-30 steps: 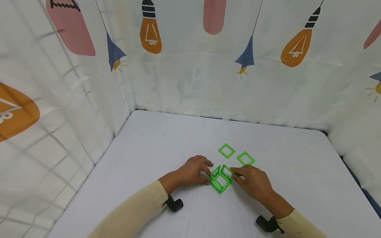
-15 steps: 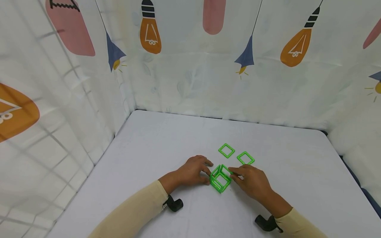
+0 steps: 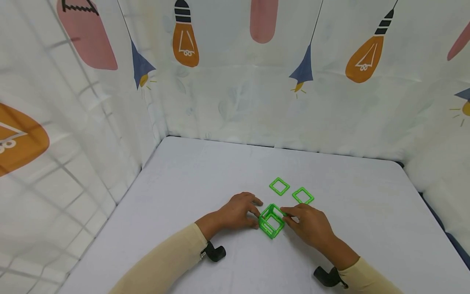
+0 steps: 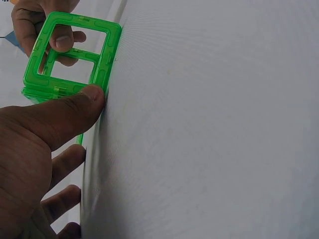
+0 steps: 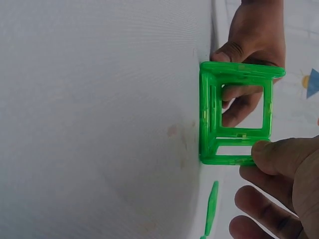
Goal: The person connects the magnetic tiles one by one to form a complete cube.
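A box of green magnetic tiles (image 5: 205,114), made of open square frames, stands on the white-covered table with an open top. My left hand (image 3: 238,213) steadies it from the left. In the left wrist view its thumb (image 4: 89,94) presses the lower corner of a panel, with the index finger around the side. My right hand (image 3: 313,225) pinches the far right panel between thumb (image 5: 266,155) and index finger. In the head view the back panels meet at the far corner. The right fingertips hide part of that panel.
Two loose green square tiles lie flat beyond the box: one farther back (image 3: 275,190), the other (image 3: 298,191) just behind my right hand. White printed curtains (image 3: 235,106) hang around the table's back and left edges.
My right hand has shifted slightly left, bringing the right panel with it. The gap between the two back panels has closed at the far corner. My left hand stays in place.
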Tool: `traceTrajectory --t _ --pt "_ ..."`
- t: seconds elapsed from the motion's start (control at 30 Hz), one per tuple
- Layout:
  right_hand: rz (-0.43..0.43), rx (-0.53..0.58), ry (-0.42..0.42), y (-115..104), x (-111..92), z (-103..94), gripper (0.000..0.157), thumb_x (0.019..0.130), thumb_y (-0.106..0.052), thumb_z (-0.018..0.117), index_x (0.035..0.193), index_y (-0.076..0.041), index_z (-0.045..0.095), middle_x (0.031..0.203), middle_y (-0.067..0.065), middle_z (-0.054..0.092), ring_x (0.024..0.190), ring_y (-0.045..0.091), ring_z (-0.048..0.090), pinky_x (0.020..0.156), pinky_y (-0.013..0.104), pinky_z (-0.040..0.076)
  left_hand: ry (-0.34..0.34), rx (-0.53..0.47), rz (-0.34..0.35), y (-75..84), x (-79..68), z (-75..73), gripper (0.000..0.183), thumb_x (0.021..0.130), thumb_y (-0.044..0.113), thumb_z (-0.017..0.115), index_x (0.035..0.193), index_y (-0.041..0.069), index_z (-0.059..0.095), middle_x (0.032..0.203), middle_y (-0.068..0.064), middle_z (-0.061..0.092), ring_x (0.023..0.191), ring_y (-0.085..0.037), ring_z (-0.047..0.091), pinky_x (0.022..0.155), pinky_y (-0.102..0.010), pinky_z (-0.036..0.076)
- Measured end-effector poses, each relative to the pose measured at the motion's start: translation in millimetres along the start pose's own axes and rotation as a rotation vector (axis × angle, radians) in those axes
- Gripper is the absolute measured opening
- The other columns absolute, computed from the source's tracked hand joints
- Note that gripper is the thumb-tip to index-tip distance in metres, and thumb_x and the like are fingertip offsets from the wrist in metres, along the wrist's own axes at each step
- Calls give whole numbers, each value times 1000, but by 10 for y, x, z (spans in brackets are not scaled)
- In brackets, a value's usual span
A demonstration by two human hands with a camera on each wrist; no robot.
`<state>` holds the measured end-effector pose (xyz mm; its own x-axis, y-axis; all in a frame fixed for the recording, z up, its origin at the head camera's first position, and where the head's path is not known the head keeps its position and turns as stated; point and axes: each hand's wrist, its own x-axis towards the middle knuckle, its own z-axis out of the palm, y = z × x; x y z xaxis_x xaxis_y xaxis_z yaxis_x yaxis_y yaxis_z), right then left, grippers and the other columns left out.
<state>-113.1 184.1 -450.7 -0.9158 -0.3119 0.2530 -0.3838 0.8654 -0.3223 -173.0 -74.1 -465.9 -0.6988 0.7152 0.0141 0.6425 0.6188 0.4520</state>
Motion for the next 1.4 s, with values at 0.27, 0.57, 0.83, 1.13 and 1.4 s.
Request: traceTrajectory --t 0.27,0.57,0.83,1.13,1.4 --pt "41 4 -49 -1 -8 -12 40 84 -23 87 122 -19 76 100 -4 74 85 15 67 63 28 54 1 4 -1 -5 -1 17 22 86 34 85 105 24 83 136 7 61 136 -19 45 115 -42 34" --pt "151 75 -143 76 -54 -4 67 85 -28 85 145 -14 57 93 -16 74 101 19 69 74 41 57 6 -6 3 -21 -6 8 23 86 33 85 105 23 83 137 6 61 137 -21 45 116 -42 33" --pt "197 164 -246 61 -120 21 80 84 -24 86 153 -15 46 88 -26 68 104 15 66 87 45 54 -1 -6 20 -29 -24 -23 23 86 33 85 106 21 82 138 4 61 139 -23 44 117 -43 32" --pt "149 170 -233 11 -147 50 93 80 -27 89 157 -13 38 98 -22 69 112 19 64 94 47 53 -9 -29 21 -31 -48 -29 20 86 30 85 104 21 83 137 3 62 139 -24 45 117 -44 33" --pt "132 155 -230 12 -148 64 106 76 -38 92 160 -14 31 110 -16 70 123 26 59 97 50 52 -25 -27 30 -33 -61 -15 17 85 29 86 102 27 84 138 4 61 140 -23 43 117 -43 32"
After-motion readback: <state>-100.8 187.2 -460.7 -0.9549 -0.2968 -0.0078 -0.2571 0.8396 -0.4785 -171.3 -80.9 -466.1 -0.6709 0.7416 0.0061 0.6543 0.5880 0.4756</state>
